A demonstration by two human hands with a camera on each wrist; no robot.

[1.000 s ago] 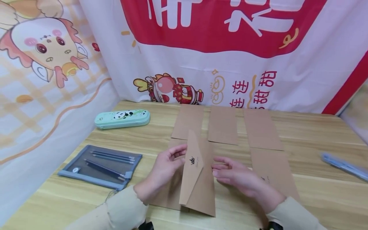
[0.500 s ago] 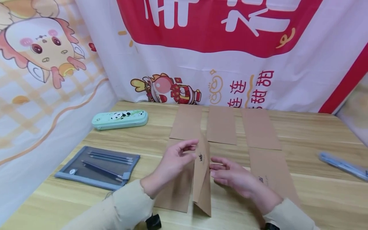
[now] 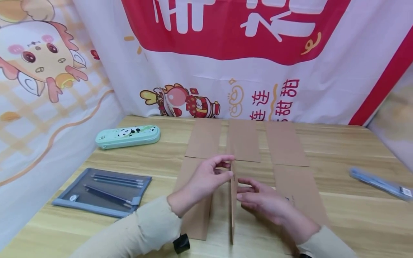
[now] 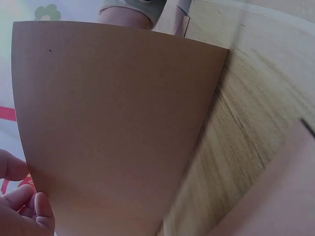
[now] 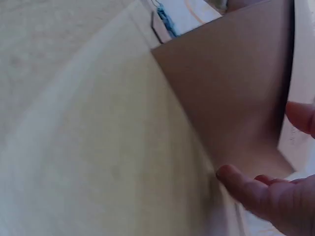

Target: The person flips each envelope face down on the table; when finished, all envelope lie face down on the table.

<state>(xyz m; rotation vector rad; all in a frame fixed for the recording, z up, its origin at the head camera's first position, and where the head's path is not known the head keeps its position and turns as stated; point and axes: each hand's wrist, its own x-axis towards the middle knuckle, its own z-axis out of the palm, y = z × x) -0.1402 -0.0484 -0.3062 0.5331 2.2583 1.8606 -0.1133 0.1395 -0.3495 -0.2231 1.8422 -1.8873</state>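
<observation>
A brown kraft paper envelope (image 3: 233, 208) stands on its long edge on the table, seen almost edge-on in the head view. My left hand (image 3: 206, 177) pinches its upper edge between thumb and fingers. In the left wrist view the plain side of the envelope (image 4: 113, 113) fills much of the picture. My right hand (image 3: 262, 199) is at its other side, fingers loosely bent, the fingertips close to or touching the paper. The right wrist view shows the flap side of the envelope (image 5: 226, 83), with the flap standing away from the body.
Flat brown envelopes lie in columns: one under my left forearm (image 3: 191, 182), one right of my right hand (image 3: 298, 190), several at the back (image 3: 245, 139). A mint panda pencil case (image 3: 127, 137), a blue mesh pouch with pencils (image 3: 103, 193) and a light blue item (image 3: 380, 183) lie around.
My left hand has moved right and tilted the envelope from leaning, printed flap showing, to upright and edge-on. The right hand has barely moved. The head view has shifted slightly.
</observation>
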